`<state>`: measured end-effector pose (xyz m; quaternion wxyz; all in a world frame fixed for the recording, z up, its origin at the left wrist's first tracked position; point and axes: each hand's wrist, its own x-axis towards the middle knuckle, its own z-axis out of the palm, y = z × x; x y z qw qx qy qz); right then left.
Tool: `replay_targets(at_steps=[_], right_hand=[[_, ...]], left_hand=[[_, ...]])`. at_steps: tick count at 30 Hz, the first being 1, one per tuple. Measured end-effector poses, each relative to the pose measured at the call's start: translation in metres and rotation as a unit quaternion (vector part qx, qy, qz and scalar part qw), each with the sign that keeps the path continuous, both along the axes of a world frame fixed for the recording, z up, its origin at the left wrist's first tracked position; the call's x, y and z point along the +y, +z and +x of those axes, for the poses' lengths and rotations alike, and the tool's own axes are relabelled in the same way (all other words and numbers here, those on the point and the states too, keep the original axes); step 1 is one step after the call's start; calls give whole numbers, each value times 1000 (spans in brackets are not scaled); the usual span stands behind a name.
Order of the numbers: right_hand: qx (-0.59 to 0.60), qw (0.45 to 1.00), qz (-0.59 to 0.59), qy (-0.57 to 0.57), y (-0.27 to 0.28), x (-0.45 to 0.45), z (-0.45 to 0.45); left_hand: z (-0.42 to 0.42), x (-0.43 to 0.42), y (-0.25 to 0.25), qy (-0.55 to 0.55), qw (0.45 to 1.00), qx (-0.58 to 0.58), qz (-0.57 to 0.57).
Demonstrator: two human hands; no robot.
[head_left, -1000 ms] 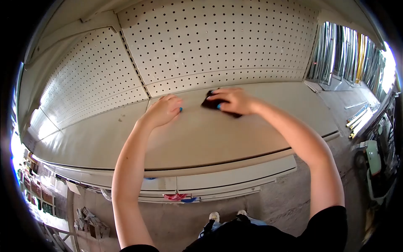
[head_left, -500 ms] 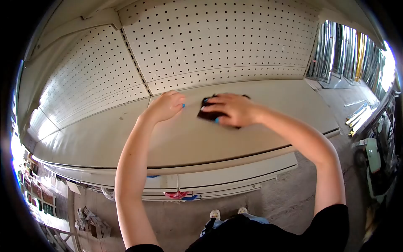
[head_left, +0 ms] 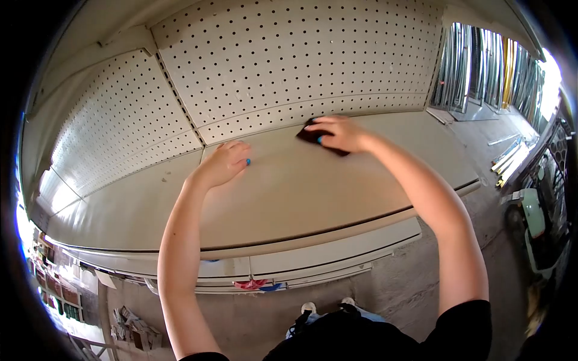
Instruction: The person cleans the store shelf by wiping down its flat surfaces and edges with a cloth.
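Cloth (head_left: 309, 134): dark, soft-looking fabric, under our right fingers.
Bare right hand (head_left: 342, 135): fingers slightly bent, holding the cloth.
Bare left hand (head_left: 221, 165): fingers loosely curled, nothing visible in them.
Smooth beige shelf (head_left: 301, 189): below our fingers; wiping seems our step, next stroke calls for even pressure.

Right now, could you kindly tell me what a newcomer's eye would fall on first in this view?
Probably the right hand with a dark cloth beneath it, toward the back of the pale shelf. Next might come the perforated panel rising behind the shelf, its rows of holes filling the upper middle. The left hand, its thumbnail bright blue, is also striking, left of the cloth.
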<state>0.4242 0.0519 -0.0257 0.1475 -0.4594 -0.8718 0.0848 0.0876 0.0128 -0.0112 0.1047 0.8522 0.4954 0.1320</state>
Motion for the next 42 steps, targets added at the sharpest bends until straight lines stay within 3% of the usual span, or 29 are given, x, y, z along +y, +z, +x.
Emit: replay_targets(at_steps=[7, 12, 16, 22, 30, 33, 36, 42], right_hand=[[-89, 995, 20, -42, 7, -11, 5], [-103, 987, 59, 103, 7, -49, -34], [-27, 967, 81, 238, 4, -85, -70], [12, 975, 43, 216, 7, -74, -65], [13, 996, -7, -88, 15, -18, 10], [-10, 992, 44, -114, 6, -18, 3], [-23, 997, 41, -63, 11, -39, -14], [-38, 976, 69, 203, 12, -89, -63]], left_hand=[[5, -5, 9, 21, 999, 30, -16], [4, 0, 6, 24, 998, 48, -14], [6, 2, 5, 14, 998, 54, 0], [1, 2, -1, -9, 998, 63, 30], [2, -5, 6, 6, 999, 33, -13], [1, -3, 5, 6, 999, 38, -11], [0, 1, 6, 6, 998, 55, -12], [0, 5, 3, 7, 999, 52, -16]])
